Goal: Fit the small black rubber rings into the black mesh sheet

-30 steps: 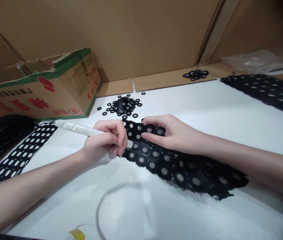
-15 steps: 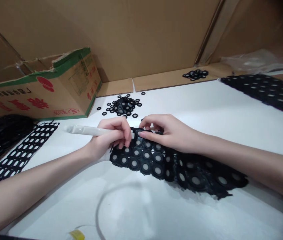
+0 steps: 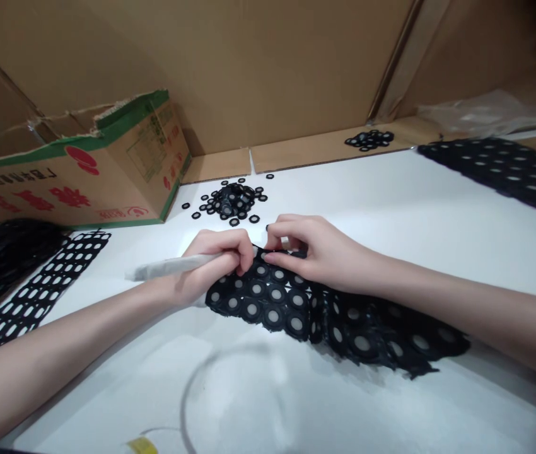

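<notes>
My left hand [image 3: 214, 261] is closed round a white pen-like tool [image 3: 168, 267], whose blunt end points left and whose tip is mostly hidden by the fingers. Under both hands lies a black rubber sheet of joined rings [image 3: 275, 295], its right part crumpled. My right hand [image 3: 313, 249] pinches the sheet's upper edge between thumb and fingers, close to the left hand's fingertips. Just beyond the hands is a pile of loose black rings [image 3: 233, 200], with several scattered around it.
On the left stand a cardboard box [image 3: 83, 176] with a green rim, a black heap [image 3: 7, 261] and a perforated black strip [image 3: 41, 287]. At the right lies another ring sheet [image 3: 504, 170]. A smaller ring pile [image 3: 369, 139] and clear plastic [image 3: 490, 113] are at the back.
My left hand has moved slightly right along the sheet, and the pen-like tool's back end has dropped. The sheet's left end has come out flatter. My right hand has shifted a little left.
</notes>
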Action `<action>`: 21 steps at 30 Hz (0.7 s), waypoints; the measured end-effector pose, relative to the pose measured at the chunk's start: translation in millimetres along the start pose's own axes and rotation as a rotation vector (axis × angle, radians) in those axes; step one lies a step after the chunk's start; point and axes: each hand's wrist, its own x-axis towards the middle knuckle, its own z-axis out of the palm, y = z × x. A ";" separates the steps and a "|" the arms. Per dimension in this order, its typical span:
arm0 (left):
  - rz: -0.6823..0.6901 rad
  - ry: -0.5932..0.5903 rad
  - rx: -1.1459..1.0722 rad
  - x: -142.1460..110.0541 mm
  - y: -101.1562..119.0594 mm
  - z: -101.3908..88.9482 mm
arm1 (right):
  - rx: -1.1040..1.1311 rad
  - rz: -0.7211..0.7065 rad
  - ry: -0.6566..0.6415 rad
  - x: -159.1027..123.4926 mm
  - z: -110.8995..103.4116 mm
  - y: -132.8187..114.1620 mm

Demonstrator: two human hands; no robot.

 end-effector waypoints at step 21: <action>-0.015 0.060 -0.289 -6.5 0.4 3.2 | -0.025 -0.005 -0.118 -1.3 -1.2 -2.2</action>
